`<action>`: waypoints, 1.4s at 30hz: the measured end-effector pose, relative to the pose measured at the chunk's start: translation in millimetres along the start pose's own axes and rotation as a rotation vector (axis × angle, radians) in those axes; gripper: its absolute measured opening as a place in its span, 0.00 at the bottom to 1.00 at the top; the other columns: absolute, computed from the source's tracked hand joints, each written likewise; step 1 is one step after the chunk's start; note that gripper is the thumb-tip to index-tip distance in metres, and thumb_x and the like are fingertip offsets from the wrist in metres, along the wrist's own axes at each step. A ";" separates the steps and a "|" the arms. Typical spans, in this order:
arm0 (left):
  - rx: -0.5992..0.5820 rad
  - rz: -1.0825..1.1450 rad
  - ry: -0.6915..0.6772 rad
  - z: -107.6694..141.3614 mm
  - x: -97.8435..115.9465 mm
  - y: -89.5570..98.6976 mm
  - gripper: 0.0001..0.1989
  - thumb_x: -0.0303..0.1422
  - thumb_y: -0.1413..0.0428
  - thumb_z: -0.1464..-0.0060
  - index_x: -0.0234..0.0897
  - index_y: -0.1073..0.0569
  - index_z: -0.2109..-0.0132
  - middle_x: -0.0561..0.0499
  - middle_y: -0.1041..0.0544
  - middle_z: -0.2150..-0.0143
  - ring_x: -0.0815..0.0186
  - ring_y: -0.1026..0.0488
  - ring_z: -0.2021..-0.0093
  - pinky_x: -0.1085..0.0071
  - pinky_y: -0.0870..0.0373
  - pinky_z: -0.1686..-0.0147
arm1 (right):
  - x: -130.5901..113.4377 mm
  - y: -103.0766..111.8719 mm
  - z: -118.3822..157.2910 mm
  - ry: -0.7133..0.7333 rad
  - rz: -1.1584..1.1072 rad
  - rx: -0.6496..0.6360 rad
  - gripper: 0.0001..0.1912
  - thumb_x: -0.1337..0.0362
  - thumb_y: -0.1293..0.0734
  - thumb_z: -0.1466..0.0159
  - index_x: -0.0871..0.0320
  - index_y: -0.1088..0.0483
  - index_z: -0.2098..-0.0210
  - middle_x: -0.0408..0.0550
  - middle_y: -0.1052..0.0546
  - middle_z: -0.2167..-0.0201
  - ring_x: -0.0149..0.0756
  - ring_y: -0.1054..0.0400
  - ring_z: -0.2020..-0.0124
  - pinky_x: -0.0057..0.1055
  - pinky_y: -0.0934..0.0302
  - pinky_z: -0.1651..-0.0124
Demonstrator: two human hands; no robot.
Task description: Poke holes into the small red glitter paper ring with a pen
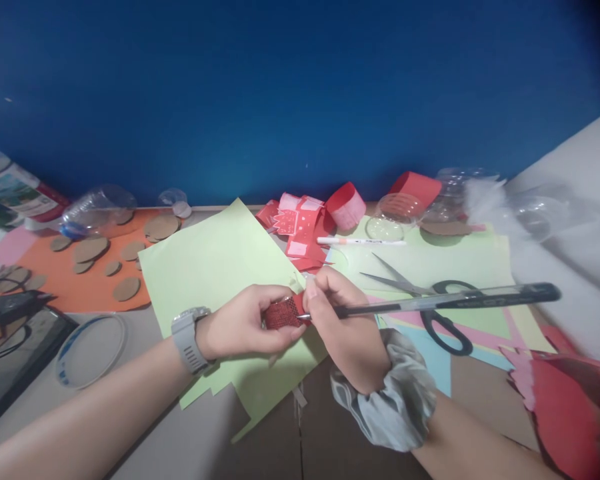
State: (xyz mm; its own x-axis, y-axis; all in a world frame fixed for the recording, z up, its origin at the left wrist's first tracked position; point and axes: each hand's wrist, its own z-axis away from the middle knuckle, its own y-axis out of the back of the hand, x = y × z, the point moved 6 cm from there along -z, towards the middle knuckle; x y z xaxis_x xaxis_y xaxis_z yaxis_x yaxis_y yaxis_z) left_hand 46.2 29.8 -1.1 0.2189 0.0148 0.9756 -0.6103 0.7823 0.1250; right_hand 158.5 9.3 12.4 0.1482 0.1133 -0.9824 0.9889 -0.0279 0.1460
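My left hand (253, 319), with a grey watch at the wrist, is closed around a small dark red piece (283, 313) with a woven-looking texture. My right hand (347, 320) holds a pen (430, 301) with a clear barrel, tip pointing left toward the red piece. Its thumb and forefinger are pinched together at the red piece's right end, near a small pale bit that I cannot make out. A grey scrunchie (393, 393) circles my right wrist. Both hands are over a light green paper sheet (205, 267) with a notched lower edge.
Black-handled scissors (445, 333) lie half open on coloured papers at right. Behind my hands are red paper cutouts (305, 227) and a white marker (360, 241). Cardboard discs (91, 249) on orange paper (55, 267), a tape roll (91, 351) and a glue gun (10, 308) are left.
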 end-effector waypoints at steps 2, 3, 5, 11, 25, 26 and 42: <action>0.000 -0.017 -0.006 0.0 0.7 0.1 0.08 0.30 0.44 0.47 0.34 0.36 0.69 0.55 0.31 0.79 0.73 0.31 0.80 0.79 0.37 0.81 | -0.8 0.9 -0.1 0.002 0.019 0.016 0.15 0.65 0.43 0.34 0.56 0.46 0.77 0.36 0.47 0.81 0.26 0.50 0.79 0.26 0.52 0.75; 0.000 -0.023 -0.009 0.1 0.9 0.1 0.08 0.31 0.44 0.47 0.34 0.36 0.69 0.55 0.31 0.79 0.73 0.31 0.80 0.79 0.37 0.81 | -1.3 1.0 -0.3 0.006 0.028 0.019 0.15 0.65 0.43 0.34 0.56 0.46 0.78 0.36 0.47 0.81 0.26 0.50 0.79 0.26 0.52 0.75; 0.003 -0.037 -0.018 0.1 1.3 0.6 0.08 0.31 0.44 0.47 0.34 0.36 0.69 0.55 0.32 0.79 0.73 0.32 0.80 0.79 0.38 0.80 | -2.2 0.5 -1.0 0.011 0.040 0.017 0.15 0.66 0.43 0.35 0.56 0.46 0.78 0.36 0.47 0.81 0.26 0.51 0.79 0.26 0.52 0.75; 0.025 -0.072 -0.011 -0.2 0.4 2.4 0.08 0.30 0.43 0.49 0.33 0.36 0.70 0.56 0.35 0.78 0.74 0.36 0.78 0.78 0.39 0.79 | -1.7 0.5 -1.7 -0.003 0.012 0.032 0.15 0.63 0.43 0.34 0.56 0.46 0.78 0.36 0.46 0.81 0.26 0.50 0.79 0.26 0.52 0.76; -0.014 0.079 0.049 2.0 -7.0 -0.7 0.09 0.34 0.44 0.45 0.33 0.35 0.67 0.54 0.30 0.79 0.71 0.29 0.80 0.79 0.34 0.81 | -4.6 -0.7 -2.1 0.007 -0.024 0.009 0.14 0.67 0.42 0.36 0.56 0.47 0.78 0.36 0.46 0.81 0.26 0.50 0.79 0.25 0.52 0.76; -0.014 0.090 0.053 1.9 -7.0 -0.7 0.09 0.34 0.43 0.46 0.33 0.35 0.67 0.54 0.30 0.79 0.71 0.29 0.80 0.79 0.34 0.81 | -4.9 -0.6 -2.3 0.007 -0.024 0.011 0.14 0.67 0.42 0.36 0.56 0.47 0.78 0.37 0.46 0.81 0.26 0.50 0.79 0.25 0.51 0.76; -0.014 0.091 0.057 1.7 -5.7 -1.1 0.09 0.33 0.44 0.45 0.32 0.35 0.67 0.54 0.31 0.78 0.73 0.30 0.80 0.79 0.35 0.81 | -3.8 -0.2 -2.1 0.006 -0.037 0.023 0.15 0.64 0.43 0.35 0.56 0.47 0.78 0.36 0.46 0.81 0.26 0.49 0.78 0.26 0.50 0.75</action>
State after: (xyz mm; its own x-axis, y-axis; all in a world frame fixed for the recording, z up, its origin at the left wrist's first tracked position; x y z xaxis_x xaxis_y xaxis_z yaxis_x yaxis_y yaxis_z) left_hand 44.3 27.7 -6.5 0.2061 0.1213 0.9710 -0.6193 0.7845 0.0334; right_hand 157.8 11.0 16.3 0.1119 0.1210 -0.9863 0.9932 -0.0462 0.1070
